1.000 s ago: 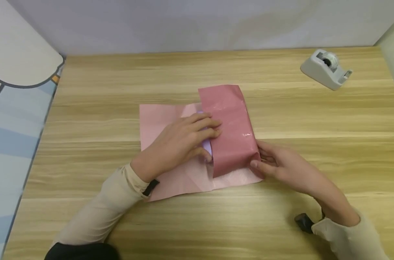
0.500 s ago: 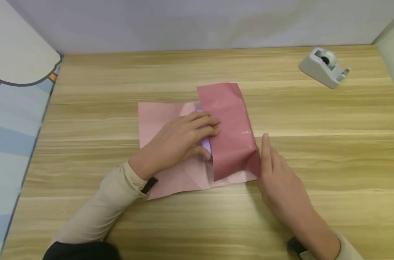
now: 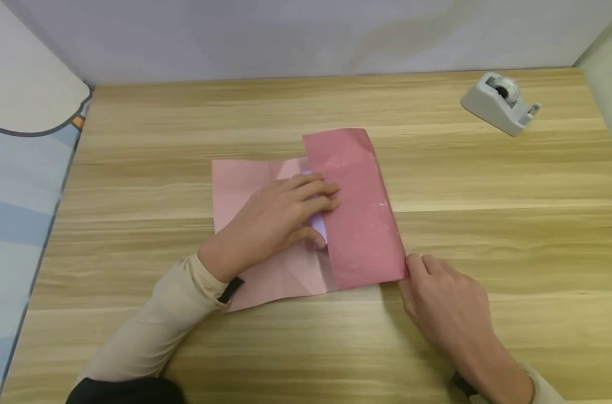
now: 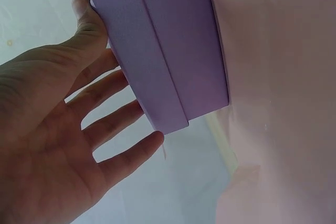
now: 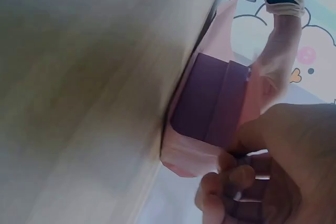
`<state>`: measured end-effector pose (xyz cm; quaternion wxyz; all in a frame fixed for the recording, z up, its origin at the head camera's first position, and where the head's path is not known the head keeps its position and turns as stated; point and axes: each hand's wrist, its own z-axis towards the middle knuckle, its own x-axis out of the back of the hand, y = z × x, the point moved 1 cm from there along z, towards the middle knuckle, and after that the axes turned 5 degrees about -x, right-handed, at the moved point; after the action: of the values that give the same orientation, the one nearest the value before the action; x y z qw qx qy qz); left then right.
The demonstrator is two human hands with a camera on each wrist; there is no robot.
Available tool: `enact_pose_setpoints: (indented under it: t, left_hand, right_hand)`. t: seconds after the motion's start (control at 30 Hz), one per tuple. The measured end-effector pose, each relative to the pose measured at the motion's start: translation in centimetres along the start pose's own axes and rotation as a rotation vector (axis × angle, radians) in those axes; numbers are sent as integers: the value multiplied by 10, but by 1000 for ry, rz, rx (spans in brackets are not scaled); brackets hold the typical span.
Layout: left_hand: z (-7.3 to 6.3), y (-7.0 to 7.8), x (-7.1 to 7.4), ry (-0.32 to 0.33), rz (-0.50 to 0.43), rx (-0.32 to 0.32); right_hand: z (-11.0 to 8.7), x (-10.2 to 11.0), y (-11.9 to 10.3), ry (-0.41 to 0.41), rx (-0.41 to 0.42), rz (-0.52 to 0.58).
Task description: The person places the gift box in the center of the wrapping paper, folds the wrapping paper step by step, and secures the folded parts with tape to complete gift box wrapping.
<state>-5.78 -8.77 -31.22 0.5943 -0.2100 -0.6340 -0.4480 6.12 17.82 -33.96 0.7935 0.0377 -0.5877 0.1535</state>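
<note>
A sheet of pink wrapping paper (image 3: 358,224) lies under a purple lidded box (image 4: 184,45), its right part folded over the box top with the darker pink side up. Little of the box shows in the head view, between my left hand (image 3: 277,216) and the flap's edge. That hand rests on the box with fingers extended onto the flap, thumb at the lid's near edge. At the fold's near right corner, my right hand (image 3: 449,303) pinches the paper with curled fingers. From the right wrist, the box's end shows inside the paper.
A grey tape dispenser (image 3: 497,104) with a clear roll stands at the back right of the wooden table (image 3: 184,123). A pale wall (image 3: 306,39) rises along the far edge. The paper's light pink part (image 3: 240,179) spreads out to the left.
My right hand left the flap's right side, turned with straight fingers, then curled at the near corner. The flap's near end now lies flatter and straighter. My left hand stayed on the box.
</note>
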Motion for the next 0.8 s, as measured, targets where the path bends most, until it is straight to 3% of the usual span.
enact_pose_setpoints:
  t: [0.07,0.13,0.2,0.3,0.37,0.43,0.53,0.6,0.7,0.8]
  left_hand:
    - [0,0,1,3,3,3]
    - [0,-1,1,8,-1,-2]
    - [-1,-2,1,14,-10,-13]
    - [-2,-4,1,17,-29,-22]
    - [-1,-4,2,21,-34,-27]
    - [0,-4,1,22,-34,-29]
    - [0,-4,-1,18,-16,-30]
    - [0,-4,-1,8,3,-30]
    - [-1,-3,-1,-1,19,-32]
    - [-1,-3,2,7,31,-37]
  right_hand:
    - [-2,3,0,-8,11,-2]
    - [-3,10,2,-87,-10,18]
    - [0,19,8,-229,-45,101]
    - [22,32,29,-477,-141,369]
    - [50,34,49,-535,-209,603]
    - [87,27,67,-515,-253,824]
    - [146,-4,85,-448,-248,1059]
    - [183,-31,90,-483,-228,1159]
    - [223,-66,91,-663,-212,1248]
    - [250,-83,90,-908,-170,1229]
